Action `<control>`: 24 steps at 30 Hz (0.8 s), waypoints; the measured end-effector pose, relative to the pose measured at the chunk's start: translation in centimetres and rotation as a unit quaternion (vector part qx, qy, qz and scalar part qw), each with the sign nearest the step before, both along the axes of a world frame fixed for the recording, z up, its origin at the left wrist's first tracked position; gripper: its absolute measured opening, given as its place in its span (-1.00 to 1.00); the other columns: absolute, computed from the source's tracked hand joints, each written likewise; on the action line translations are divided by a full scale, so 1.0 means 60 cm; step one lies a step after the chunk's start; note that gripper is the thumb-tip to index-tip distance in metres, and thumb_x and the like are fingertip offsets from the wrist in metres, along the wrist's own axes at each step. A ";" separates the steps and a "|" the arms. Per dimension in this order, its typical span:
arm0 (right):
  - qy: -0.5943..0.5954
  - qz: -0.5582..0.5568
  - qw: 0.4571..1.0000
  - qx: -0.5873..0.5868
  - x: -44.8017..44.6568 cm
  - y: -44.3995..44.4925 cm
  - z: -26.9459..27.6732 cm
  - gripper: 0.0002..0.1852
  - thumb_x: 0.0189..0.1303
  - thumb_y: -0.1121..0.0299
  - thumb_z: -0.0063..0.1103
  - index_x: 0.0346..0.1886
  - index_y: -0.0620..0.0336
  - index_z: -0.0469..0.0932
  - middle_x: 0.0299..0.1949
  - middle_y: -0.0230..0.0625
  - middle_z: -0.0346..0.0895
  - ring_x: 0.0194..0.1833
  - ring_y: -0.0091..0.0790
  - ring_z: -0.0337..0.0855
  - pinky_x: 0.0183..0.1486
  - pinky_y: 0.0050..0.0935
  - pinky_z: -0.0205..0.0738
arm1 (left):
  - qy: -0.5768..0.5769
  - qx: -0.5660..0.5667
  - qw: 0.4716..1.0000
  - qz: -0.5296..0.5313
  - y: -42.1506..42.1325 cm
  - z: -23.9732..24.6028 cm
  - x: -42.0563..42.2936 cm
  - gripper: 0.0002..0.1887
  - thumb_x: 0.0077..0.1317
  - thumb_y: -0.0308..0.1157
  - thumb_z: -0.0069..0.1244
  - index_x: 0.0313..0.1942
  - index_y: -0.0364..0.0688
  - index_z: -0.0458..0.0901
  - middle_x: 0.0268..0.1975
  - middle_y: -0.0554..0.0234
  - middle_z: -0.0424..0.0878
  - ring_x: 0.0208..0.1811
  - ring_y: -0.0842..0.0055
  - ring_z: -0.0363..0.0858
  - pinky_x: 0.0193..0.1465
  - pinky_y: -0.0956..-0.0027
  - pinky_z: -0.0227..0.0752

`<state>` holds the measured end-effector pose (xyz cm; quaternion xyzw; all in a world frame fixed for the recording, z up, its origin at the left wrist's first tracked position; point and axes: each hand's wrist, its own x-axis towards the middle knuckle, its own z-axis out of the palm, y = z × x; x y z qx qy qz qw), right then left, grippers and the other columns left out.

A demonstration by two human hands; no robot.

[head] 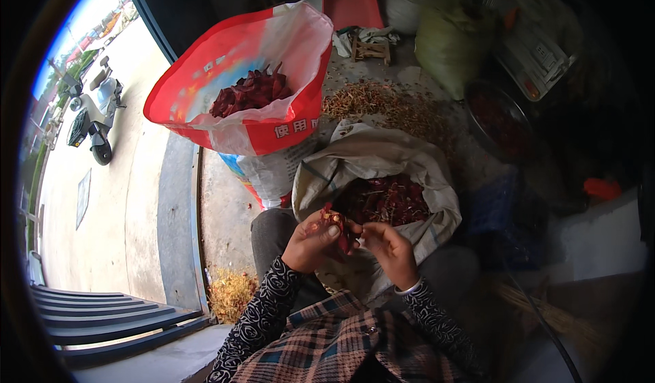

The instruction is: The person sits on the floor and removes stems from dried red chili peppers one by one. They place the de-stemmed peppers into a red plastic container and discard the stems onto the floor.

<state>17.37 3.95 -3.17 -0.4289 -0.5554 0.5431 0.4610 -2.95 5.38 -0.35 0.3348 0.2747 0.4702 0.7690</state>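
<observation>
My left hand is closed around several dried red chili peppers, with pale stem ends showing near the thumb. Close beside it, my right hand has its thumb and index finger pinched together at the tip of one pepper. The exact spot they grip is too small to make out. Both hands are over the near rim of a pale woven sack, its mouth rolled open between my knees. Dark red dried chilies with thin stems lie inside it.
A red-and-white printed bag at the left holds cleaner-looking chilies. Loose stems cover the floor behind the sack; another stem pile lies near the doorway. A metal basin and a yellow-green sack stand right. Outside is a scooter.
</observation>
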 end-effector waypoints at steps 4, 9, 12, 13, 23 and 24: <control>-0.132 0.023 0.972 0.193 -0.018 0.044 0.099 -0.83 0.25 0.45 0.28 -0.14 0.29 0.62 -0.24 -0.30 0.61 -0.25 -0.46 0.64 -0.22 -0.51 0.51 | 0.010 -0.013 1.000 -0.009 -0.004 -0.003 0.006 -0.75 0.39 -0.37 -0.04 -0.01 -0.30 0.45 -0.29 0.12 0.64 -0.27 0.39 0.64 -0.14 0.33 0.55; -0.066 0.012 0.986 0.151 -0.013 0.051 0.087 -0.87 0.29 0.42 0.23 -0.19 0.28 0.59 -0.29 -0.37 0.60 -0.37 -0.59 0.59 -0.33 -0.59 0.46 | -0.008 -0.023 1.000 -0.001 0.001 -0.003 0.014 -0.76 0.40 -0.37 -0.05 0.00 -0.29 0.45 -0.32 0.14 0.64 -0.35 0.43 0.64 -0.23 0.36 0.55; 0.029 0.019 0.999 0.008 -0.009 0.045 0.080 -0.87 0.39 0.38 0.10 -0.14 0.23 0.53 -0.25 -0.44 0.61 -0.38 -0.73 0.51 -0.40 -0.67 0.39 | 0.000 -0.015 1.000 0.008 0.004 -0.015 0.015 -0.76 0.40 -0.36 -0.05 0.00 -0.26 0.44 -0.32 0.15 0.64 -0.42 0.46 0.63 -0.33 0.39 0.55; 0.063 0.015 0.998 -0.019 -0.011 0.044 0.082 -0.88 0.40 0.37 0.09 -0.15 0.21 0.52 -0.24 -0.43 0.61 -0.38 -0.73 0.51 -0.39 -0.68 0.39 | -0.009 -0.023 1.000 0.010 0.004 -0.015 0.016 -0.76 0.40 -0.35 -0.05 0.00 -0.25 0.44 -0.33 0.16 0.64 -0.45 0.47 0.63 -0.36 0.40 0.55; 0.205 -0.016 0.976 -0.072 -0.019 0.044 0.081 -0.88 0.42 0.36 0.02 -0.13 0.20 0.44 -0.19 -0.33 0.62 -0.37 -0.69 0.53 -0.37 -0.67 0.44 | -0.010 -0.036 0.999 0.006 0.002 -0.016 0.016 -0.75 0.40 -0.36 -0.05 0.00 -0.26 0.41 -0.31 0.16 0.66 -0.46 0.50 0.65 -0.41 0.45 0.56; 0.178 -0.015 0.982 -0.053 -0.018 0.044 0.080 -0.88 0.42 0.37 0.02 -0.13 0.21 0.44 -0.20 -0.33 0.62 -0.37 -0.69 0.54 -0.36 -0.65 0.46 | 0.027 -0.033 0.999 -0.005 0.002 -0.013 0.015 -0.75 0.40 -0.37 -0.05 0.00 -0.27 0.40 -0.30 0.16 0.67 -0.45 0.50 0.66 -0.41 0.46 0.56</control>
